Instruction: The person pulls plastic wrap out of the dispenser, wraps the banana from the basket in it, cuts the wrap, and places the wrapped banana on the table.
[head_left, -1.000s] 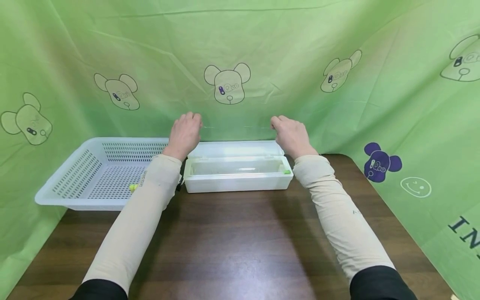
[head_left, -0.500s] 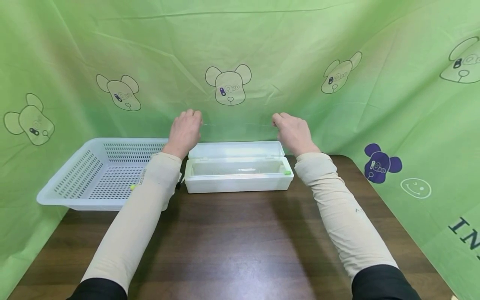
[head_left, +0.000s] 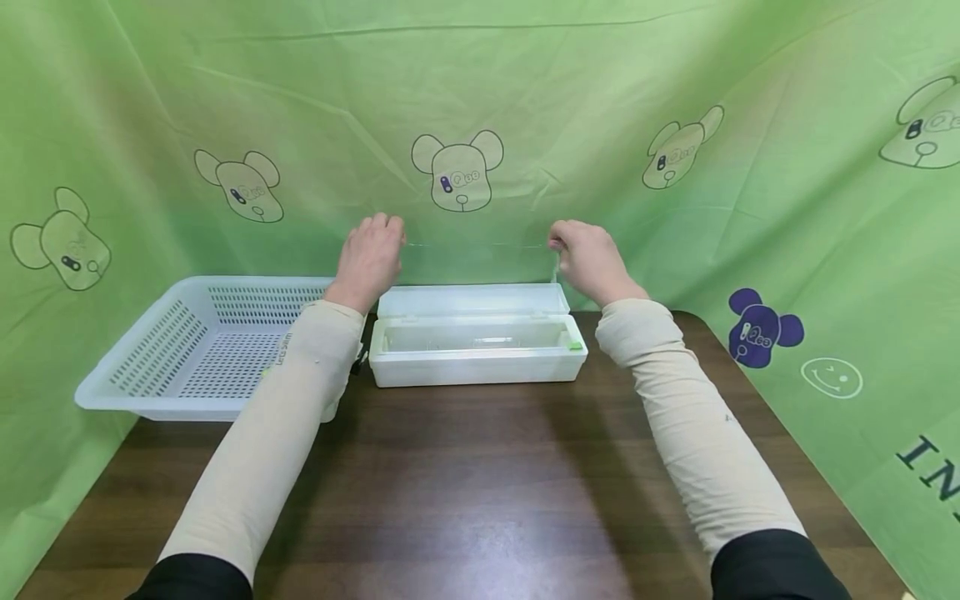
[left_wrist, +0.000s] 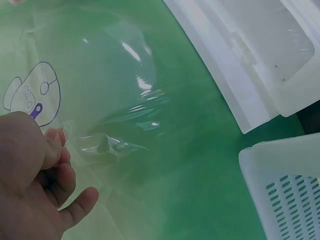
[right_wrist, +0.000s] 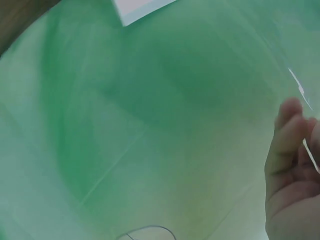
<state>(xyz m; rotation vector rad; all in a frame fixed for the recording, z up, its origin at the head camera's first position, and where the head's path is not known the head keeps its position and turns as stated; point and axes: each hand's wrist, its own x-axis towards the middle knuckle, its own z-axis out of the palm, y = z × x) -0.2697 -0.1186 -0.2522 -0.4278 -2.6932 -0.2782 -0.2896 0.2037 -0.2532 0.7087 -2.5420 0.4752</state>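
My left hand (head_left: 367,262) and right hand (head_left: 592,262) are raised behind a long white lidded box (head_left: 480,370), one near each end. Between them stretches a sheet of clear plastic film (left_wrist: 132,60), seen in the head view mainly as a thin upper edge. The left thumb and fingertips pinch one corner, with the little finger held apart. At the other side, the right thumb and index finger (right_wrist: 290,120) pinch the film, and shiny creases run from the grip. The box's lid (head_left: 472,301) is tipped back, and a small green piece (head_left: 575,345) sits at its right front rim.
A white perforated basket (head_left: 142,400) stands left of the box, partly covered by my left sleeve (head_left: 300,400). Box and basket rest toward the back of a dark wooden table (head_left: 465,492). A green printed curtain (head_left: 570,75) hangs behind and around the table.
Both hands have risen slightly, and the right one has shifted a little to the right. The film's upper edge between them has risen too. Box and basket stay put.
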